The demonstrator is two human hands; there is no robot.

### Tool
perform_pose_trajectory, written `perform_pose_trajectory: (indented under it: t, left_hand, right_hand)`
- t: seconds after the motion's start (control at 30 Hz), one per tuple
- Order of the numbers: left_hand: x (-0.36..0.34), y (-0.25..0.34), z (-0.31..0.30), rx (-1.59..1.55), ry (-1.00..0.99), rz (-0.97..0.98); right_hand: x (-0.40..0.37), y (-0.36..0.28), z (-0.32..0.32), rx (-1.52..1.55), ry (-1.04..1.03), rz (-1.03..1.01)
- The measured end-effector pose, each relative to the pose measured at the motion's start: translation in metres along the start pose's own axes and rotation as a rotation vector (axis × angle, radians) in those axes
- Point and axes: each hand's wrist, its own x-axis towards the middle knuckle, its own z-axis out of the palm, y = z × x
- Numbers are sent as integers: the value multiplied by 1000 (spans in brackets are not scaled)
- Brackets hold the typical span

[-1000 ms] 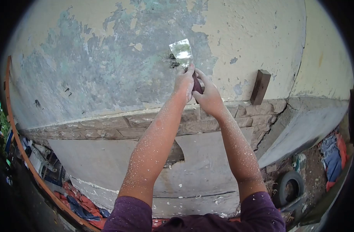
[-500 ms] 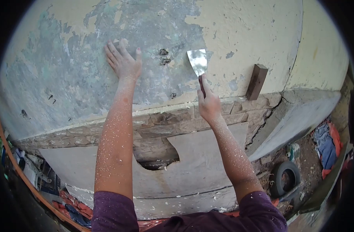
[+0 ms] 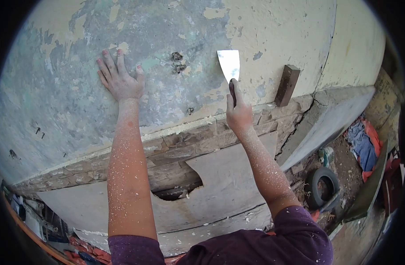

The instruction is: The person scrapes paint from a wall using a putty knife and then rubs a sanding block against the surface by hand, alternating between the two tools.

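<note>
My right hand [image 3: 239, 112] is wrapped round the dark handle of a putty knife [image 3: 229, 64]. Its wide shiny blade points up and lies against or just over the wall [image 3: 162, 97], by the border between bare grey plaster and cream paint. Further left, my left hand [image 3: 123, 84] rests flat on the grey plaster with its fingers spread. Pale flakes and dust cover both forearms. Between the hands, dark metal fittings [image 3: 178, 64] stick out of the wall.
A brown wooden block [image 3: 287, 85] stands on the stone ledge at right. Below it, a crack runs beside a concrete buttress [image 3: 330, 119]. Under the ledge, a grey board [image 3: 229, 176] has a broken hole. A tyre [image 3: 322, 187] and blue-and-red cloth [image 3: 364, 143] lie lower right.
The view has shifted, so the wall sits lower and further left. Relative to the wall fittings, my left hand is a little lower and the putty knife has moved slightly right. Its grip is unchanged.
</note>
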Motion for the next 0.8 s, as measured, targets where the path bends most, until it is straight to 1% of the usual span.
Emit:
perform_pose_trajectory:
  t: [0.07,0.1,0.17,0.2,0.23,0.27,0.3,0.4,0.47,0.5,0.53,0.6,0.67,0.7,0.73,0.8]
  left_hand:
    - [-1,1,0,-7,17,2]
    - [-1,1,0,-10,31,14]
    - [-2,0,0,-7,20,-1]
    - [-2,0,1,-10,10,-8]
    - [0,0,2,-7,18,-11]
    - [1,-1,2,-3,15,-15]
    - [-2,0,1,-1,0,-18]
    - [-3,0,0,-16,13,-18]
    - [-2,1,-3,-18,20,-22]
    - [-2,2,-4,-20,12,-21]
    - [-3,3,-5,-22,28,-25]
    - [-2,3,-6,-24,-8,-38]
    - [-3,2,-4,-20,12,-37]
    - [-1,2,-5,-19,6,-37]
    - [0,2,-5,-18,13,-45]
    - [-2,2,-7,-47,-17,-53]
  right_hand:
    - [1,-12,-2,15,36,-1]
    - [14,-24,-6,15,31,-5]
    - [60,-48,-16,-79,-97,124]
    - [81,-60,-22,-102,-126,141]
    - [96,-70,-28,-124,-151,156]
    - [97,-78,-32,-187,-202,215]
    - [85,-73,-30,-187,-207,218]
    - [21,-38,-9,-91,-154,66]
    - [34,-44,-7,-59,-111,30]
    - [45,-58,-9,-25,-75,9]
    - [72,-69,-14,-76,-149,130]
    - [134,-91,-14,-155,-87,70]
    - [175,-113,-16,-192,-45,40]
    - [185,-124,-18,-235,-21,31]
    - [183,-132,-22,-251,-62,92]
    - [157,-125,-25,-257,-95,89]
